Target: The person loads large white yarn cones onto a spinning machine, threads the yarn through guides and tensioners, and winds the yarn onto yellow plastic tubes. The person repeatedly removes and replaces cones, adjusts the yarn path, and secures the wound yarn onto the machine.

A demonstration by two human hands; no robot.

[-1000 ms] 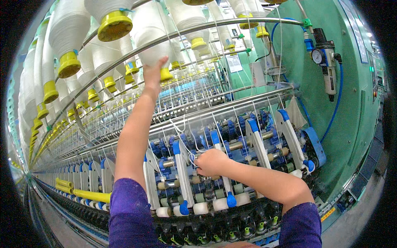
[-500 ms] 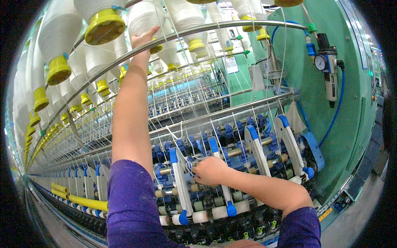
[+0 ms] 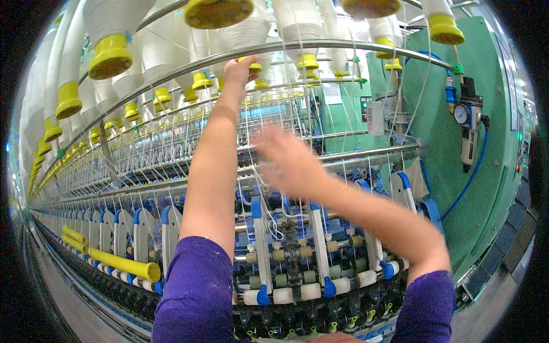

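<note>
Head view shows my left hand [image 3: 239, 71] stretched up, its grip closed on the rail [image 3: 320, 46] under the bobbins [image 3: 111, 54], steadying me, while my blurred right hand [image 3: 289, 166] hovers open before the rollers [image 3: 289, 280].

L hand [image 3: 239, 70] stretched up high; R hand [image 3: 286, 163] mid-height (blurred).

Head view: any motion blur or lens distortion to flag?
Head view: right hand smeared by motion blur, its grip unreadable; left hand sharp, up at the curved metal rail; fisheye bends straight rails toward the rim; corners black; lighting even, no strong glare.
</note>
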